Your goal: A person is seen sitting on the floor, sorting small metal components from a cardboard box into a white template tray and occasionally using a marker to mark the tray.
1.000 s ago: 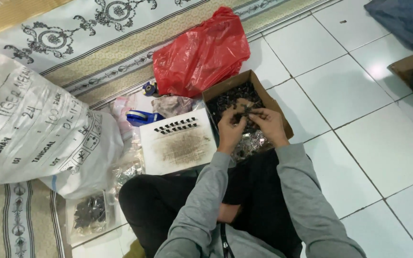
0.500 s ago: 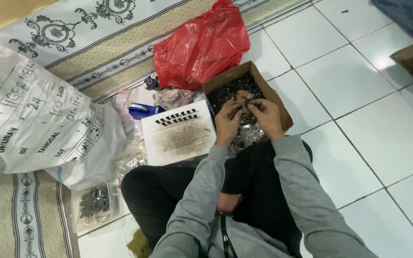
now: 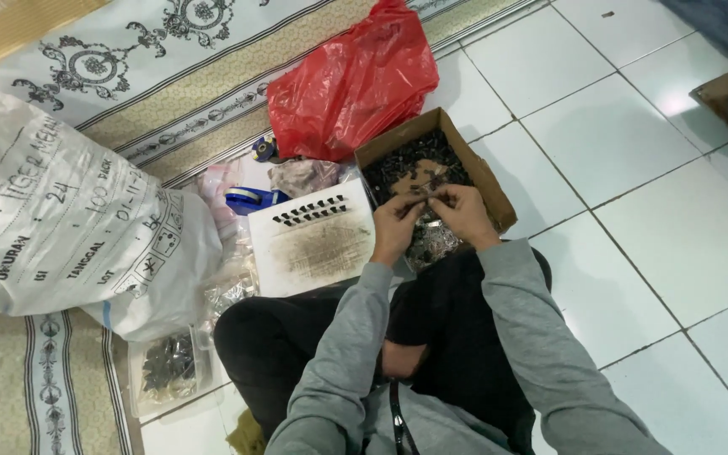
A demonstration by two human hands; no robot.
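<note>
A red plastic bag (image 3: 354,82) lay beyond the hands, and a big white sack (image 3: 61,227) with dark handwriting sat well to their left. Directly under them stood an open brown cardboard box (image 3: 486,181) of small dark parts (image 3: 406,164). Just left of the left hand (image 3: 395,227) lay a white board (image 3: 312,240) carrying a row of dark pieces, with a blue tape dispenser (image 3: 250,200) beyond it. The left hand and right hand (image 3: 463,215) met, fingertips pinching a small dark piece (image 3: 427,187) over the box; its shape and long axis were too small to make out
</note>
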